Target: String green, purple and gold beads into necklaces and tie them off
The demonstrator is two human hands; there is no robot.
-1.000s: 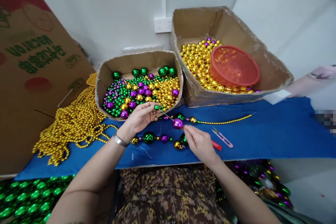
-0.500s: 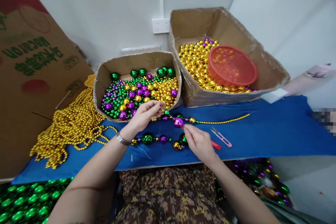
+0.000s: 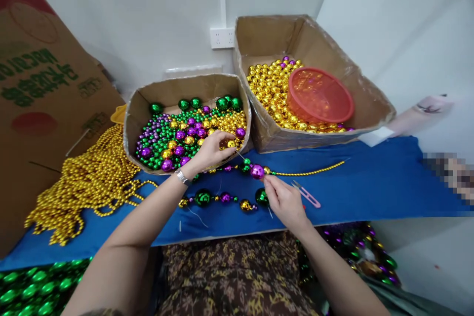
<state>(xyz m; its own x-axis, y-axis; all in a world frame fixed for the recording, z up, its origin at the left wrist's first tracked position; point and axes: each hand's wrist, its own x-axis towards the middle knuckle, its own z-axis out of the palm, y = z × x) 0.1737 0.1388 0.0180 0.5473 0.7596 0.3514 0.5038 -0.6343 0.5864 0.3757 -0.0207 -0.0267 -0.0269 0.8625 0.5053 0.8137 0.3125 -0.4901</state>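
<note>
My left hand [image 3: 213, 150] is at the near right rim of the smaller bead box, thumb and fingers pinched around a shiny gold bead [image 3: 231, 143]. A thin thread runs from these fingertips down to a small green bead [image 3: 246, 162] and a large purple bead [image 3: 257, 171]. My right hand [image 3: 283, 202] is closed on the bead strand just beside the purple bead; the exact grip is partly hidden by the fingers. Below, another row of beads lies on the blue cloth, with a large green bead [image 3: 203, 197] and a gold bead [image 3: 245, 205].
The smaller cardboard box [image 3: 135, 108] holds mixed beads. A larger box [image 3: 266, 138] holds gold beads and a red plastic basket [image 3: 320, 96]. Pink thread snips [image 3: 309, 195] lie right of my right hand. Gold bead strings [image 3: 92, 173] are heaped at left.
My left hand has moved up and right to the box rim, and a gold bead now shows at its fingertips. The green bead sits closer to the purple one. The view has shifted slightly.
</note>
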